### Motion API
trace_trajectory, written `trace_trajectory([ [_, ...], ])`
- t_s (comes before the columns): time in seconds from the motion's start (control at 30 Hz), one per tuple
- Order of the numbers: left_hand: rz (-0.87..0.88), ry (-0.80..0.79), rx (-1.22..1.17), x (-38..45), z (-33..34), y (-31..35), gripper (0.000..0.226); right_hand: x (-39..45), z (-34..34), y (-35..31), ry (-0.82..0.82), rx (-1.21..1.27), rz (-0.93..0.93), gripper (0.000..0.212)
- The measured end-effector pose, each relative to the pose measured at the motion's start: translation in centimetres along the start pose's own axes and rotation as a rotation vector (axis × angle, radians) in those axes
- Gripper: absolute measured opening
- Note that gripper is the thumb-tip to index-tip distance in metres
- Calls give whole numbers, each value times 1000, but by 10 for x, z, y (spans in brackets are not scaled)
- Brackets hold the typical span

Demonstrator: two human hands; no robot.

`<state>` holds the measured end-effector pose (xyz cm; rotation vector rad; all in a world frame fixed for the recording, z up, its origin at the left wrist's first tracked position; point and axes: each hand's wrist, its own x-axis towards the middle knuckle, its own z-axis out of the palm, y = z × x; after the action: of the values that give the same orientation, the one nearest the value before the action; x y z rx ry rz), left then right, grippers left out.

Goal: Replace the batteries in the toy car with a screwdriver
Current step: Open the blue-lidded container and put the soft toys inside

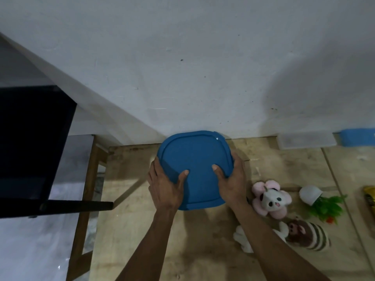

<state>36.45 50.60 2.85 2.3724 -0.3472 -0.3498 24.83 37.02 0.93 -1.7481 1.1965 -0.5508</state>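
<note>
A: What are the hands doing?

B: The left hand (166,184) and right hand (231,179) are gripping the blue lidded container (194,159) at mid-frame, fingers curling round its sides, thumbs pressing on top.

A: Advice?

B: Peel the lid evenly.

A: Contents? The toy car?

B: Hidden; no car or screwdriver is showing on the worktop (142,230).

Both hands are on a blue lidded container (194,159) sitting on the wooden desk (142,230) by the white wall: left hand (166,185) and right hand (231,179) grip its sides, thumbs on the lid. Plush flower toy (271,197), striped plush monkey (308,234) and a tipped fake plant (322,201) lie to the right.
</note>
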Motion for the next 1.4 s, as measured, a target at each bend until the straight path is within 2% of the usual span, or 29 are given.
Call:
trace_trajectory([
  [0.27,-11,15,-91,5,-4,-2,104,7,-1,2,18,69,54,61],
  [0.37,-41,13,-89,8,-3,-2,112,7,0,2,26,70,81,60],
  [0.53,-72,-12,-71,12,-2,-2,119,3,4,3,21,31,69,78],
  [0.73,-123,3,-167,13,-3,-2,121,8,2,4,-12,74,92,77],
  [1.1,-78,12,-344,7,-10,1,112,-1,-4,-1,6,108,42,70],
  [1.4,-89,-55,-415,11,-16,-4,103,3,-11,-3,35,142,96,71],
])
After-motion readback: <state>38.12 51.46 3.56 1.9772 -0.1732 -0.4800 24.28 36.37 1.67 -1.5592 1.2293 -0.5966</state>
